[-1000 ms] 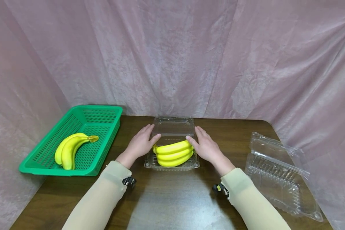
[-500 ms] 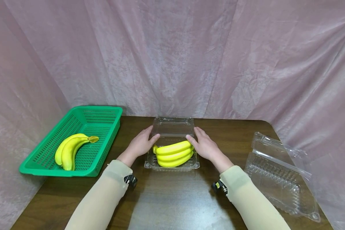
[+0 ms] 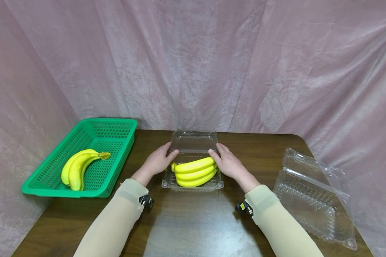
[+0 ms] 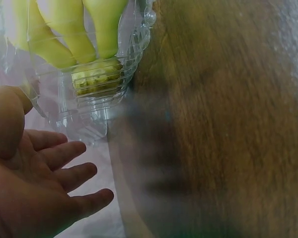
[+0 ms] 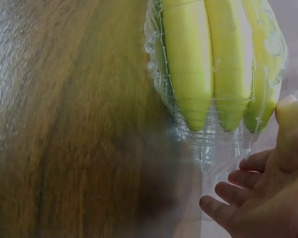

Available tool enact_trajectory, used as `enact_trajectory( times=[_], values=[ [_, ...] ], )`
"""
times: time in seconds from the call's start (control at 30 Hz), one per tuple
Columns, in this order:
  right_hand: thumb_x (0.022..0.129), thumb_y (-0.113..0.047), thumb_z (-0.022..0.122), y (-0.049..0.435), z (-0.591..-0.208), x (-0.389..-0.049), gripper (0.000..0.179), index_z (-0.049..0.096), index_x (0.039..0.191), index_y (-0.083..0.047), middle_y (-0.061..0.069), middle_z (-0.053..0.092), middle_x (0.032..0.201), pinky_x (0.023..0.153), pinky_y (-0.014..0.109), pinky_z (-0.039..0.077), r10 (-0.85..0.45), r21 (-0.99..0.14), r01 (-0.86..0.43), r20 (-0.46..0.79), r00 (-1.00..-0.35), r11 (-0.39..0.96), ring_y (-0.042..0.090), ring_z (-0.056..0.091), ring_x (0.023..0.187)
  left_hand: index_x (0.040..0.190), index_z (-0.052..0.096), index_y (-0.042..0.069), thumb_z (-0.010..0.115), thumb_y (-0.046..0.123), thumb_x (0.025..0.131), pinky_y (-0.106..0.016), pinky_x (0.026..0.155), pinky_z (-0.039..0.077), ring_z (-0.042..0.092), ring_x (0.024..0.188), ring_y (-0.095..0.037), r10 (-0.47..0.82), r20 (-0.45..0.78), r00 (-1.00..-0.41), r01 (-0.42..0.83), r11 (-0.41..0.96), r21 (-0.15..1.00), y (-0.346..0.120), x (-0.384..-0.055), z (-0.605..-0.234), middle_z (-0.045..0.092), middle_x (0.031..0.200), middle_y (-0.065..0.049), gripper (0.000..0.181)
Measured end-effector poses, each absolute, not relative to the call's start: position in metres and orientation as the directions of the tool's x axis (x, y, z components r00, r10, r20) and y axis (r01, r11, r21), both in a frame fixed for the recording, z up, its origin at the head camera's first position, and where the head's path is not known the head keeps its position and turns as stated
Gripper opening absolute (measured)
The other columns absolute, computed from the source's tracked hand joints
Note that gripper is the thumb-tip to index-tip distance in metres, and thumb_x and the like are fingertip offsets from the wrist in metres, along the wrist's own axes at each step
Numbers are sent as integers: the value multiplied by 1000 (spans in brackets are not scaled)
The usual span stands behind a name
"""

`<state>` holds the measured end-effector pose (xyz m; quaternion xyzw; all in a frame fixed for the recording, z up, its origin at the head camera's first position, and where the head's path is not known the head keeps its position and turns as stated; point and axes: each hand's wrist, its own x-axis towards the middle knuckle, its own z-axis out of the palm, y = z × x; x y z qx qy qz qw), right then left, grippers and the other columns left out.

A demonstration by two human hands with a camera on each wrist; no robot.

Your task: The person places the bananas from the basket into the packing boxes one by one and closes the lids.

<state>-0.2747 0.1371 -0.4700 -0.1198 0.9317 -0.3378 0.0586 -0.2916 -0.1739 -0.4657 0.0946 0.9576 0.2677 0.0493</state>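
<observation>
A bunch of bananas (image 3: 194, 172) lies in a clear plastic clamshell box (image 3: 193, 189) at the middle of the table, its stem end to the left. The box's lid (image 3: 194, 141) is folded back towards the curtain. My left hand (image 3: 156, 159) is at the box's left side, thumb over the edge near the hinge and fingers extended along the outside. On the opposite side my right hand (image 3: 229, 162) mirrors it, its thumb right by the top banana. In both wrist views the fingers (image 4: 72, 153) are spread and slightly bent, beside the clear wall.
To the left, a green plastic basket (image 3: 122, 160) holds another bunch of bananas (image 3: 80, 167). A second clear clamshell box (image 3: 308, 203) lies with its lid raised at the table's right edge. Behind the table (image 3: 193, 225) hangs a pink curtain (image 3: 193, 64).
Both hands have settled slightly inward against the sides of the box. The bananas and box have stayed in place. The clamshell at the right has shifted very slightly.
</observation>
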Motion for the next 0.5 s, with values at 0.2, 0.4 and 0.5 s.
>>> enact_trajectory(
  times=[0.2, 0.4, 0.5],
  values=[
    [113, -73, 29, 143, -498, -295, 95, 31, 172, 2, 24, 30, 177, 126, 65, 30, -264, -634, -220, 25, -964, 741, 47, 33, 160, 172, 29, -3, 47, 53, 118, -58, 129, 29, 35, 160, -44, 199, -53, -978, 140, 830, 540, -173, -291, -465, 35, 174, -26, 80],
    [113, -72, 31, 138, -486, -290, 94, 29, 173, 2, 24, 28, 178, 127, 66, 29, -249, -657, -175, -20, -968, 734, 47, 31, 161, 172, 28, -2, 48, 53, 117, -59, 129, 30, 35, 161, -44, 201, -45, -979, 142, 815, 562, -173, -290, -464, 35, 175, -26, 81],
    [116, -65, 32, 135, -471, -280, 88, 26, 173, 2, 25, 25, 179, 129, 63, 26, -251, -656, -168, -33, -967, 736, 46, 29, 163, 173, 28, -2, 48, 53, 117, -59, 129, 29, 34, 161, -44, 205, -39, -978, 147, 809, 568, -172, -289, -463, 34, 175, -26, 81]
  ],
)
